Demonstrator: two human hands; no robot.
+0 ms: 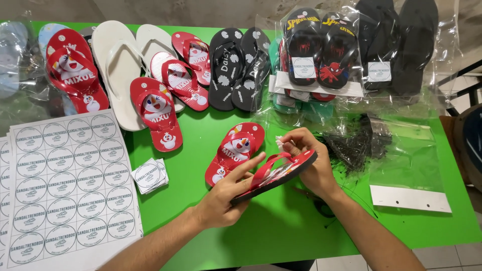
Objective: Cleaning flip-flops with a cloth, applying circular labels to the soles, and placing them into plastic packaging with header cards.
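Red flip-flop (281,173), likely light, soft and bendy, best gripped by its edges: held tilted just right of its mate (235,150) on the green table (281,226), left hand (228,193) closed round the heel, right hand (306,155) pinching the toe.

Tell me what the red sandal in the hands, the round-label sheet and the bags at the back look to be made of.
Red sandal: likely foam rubber, matte; thin sole with a dark edge, glossier plastic-like strap.
Label sheet: white paper, probably adhesive stickers; flat with evenly spaced round cuts.
Bags: clear thin plastic film; shiny glare and wrinkles over the black sandals inside.
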